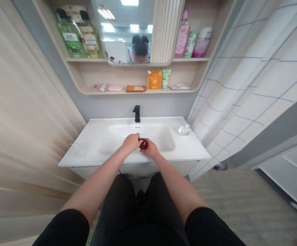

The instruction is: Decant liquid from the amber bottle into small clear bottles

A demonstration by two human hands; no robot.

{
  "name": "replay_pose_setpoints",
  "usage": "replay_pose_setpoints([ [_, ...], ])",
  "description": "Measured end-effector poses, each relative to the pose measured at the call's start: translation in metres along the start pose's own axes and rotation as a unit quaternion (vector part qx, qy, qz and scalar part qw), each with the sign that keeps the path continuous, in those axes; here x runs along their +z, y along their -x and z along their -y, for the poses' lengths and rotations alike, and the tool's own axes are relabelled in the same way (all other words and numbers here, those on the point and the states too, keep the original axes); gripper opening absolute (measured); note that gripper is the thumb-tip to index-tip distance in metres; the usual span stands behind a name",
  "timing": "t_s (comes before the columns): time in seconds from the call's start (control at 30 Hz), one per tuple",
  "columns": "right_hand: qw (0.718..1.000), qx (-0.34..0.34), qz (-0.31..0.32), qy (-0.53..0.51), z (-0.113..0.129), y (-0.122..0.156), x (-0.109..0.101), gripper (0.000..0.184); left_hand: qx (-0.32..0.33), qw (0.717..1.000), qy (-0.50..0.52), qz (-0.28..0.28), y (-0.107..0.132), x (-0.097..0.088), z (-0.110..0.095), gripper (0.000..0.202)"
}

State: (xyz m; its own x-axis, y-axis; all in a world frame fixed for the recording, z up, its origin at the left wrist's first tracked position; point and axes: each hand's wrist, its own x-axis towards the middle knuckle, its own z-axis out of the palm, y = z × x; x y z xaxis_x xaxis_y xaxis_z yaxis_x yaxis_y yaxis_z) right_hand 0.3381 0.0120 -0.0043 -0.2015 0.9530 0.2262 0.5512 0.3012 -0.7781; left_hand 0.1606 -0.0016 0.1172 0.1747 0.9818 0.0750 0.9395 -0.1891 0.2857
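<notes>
A small, glossy, dark red-brown bottle (143,144) is held over the front part of the white sink basin (167,139). My right hand (151,149) wraps round its right side, fingers closed. From the left, my left hand (131,141) grips its upper left edge with bent fingers. The parts of the bottle under my fingers are hidden, and its label cannot be made out. Behind both hands, the black faucet (137,113) rises from the back rim of the sink.
A clear dispenser (184,130) stands on the counter's right side, and a clear item (79,149) on its left. Above, the shelf (104,92) carries an orange pouch (155,80), a green tube (166,78) and small packets. Curtains hang at both sides.
</notes>
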Motion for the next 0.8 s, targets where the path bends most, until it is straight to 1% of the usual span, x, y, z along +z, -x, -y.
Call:
replay_pose_setpoints([
  [0.2,1.000,0.002,-0.001,0.001,0.001,0.000,-0.001,0.073,0.000,1.000,0.014,0.004,0.000,-0.002,-0.001,0.022],
  [0.4,1.000,-0.005,-0.003,0.002,-0.001,0.000,0.000,0.077,-0.001,1.000,0.006,0.000,0.001,-0.001,-0.001,0.026],
  [0.5,1.000,-0.002,-0.001,-0.003,0.000,0.001,0.000,0.075,-0.015,1.000,0.005,-0.016,-0.001,-0.002,-0.002,0.029],
  [0.57,1.000,0.002,-0.003,-0.003,0.002,0.002,-0.001,0.073,-0.030,0.999,0.014,-0.040,-0.004,-0.005,0.004,0.030],
  [0.63,1.000,0.000,-0.009,-0.004,0.003,0.002,-0.002,0.073,-0.049,0.995,0.041,-0.078,-0.007,-0.009,0.022,0.030],
  [0.67,1.000,0.000,-0.011,-0.006,0.003,0.003,-0.003,0.074,-0.063,0.991,0.058,-0.098,-0.007,-0.012,0.038,0.029],
  [0.73,1.000,0.001,-0.014,-0.011,0.003,0.003,-0.003,0.075,-0.116,0.981,0.088,-0.131,-0.005,-0.016,0.081,0.028],
  [0.8,1.000,0.004,-0.013,-0.013,0.002,0.003,-0.003,0.076,-0.201,0.966,0.097,-0.132,0.000,-0.018,0.134,0.027],
])
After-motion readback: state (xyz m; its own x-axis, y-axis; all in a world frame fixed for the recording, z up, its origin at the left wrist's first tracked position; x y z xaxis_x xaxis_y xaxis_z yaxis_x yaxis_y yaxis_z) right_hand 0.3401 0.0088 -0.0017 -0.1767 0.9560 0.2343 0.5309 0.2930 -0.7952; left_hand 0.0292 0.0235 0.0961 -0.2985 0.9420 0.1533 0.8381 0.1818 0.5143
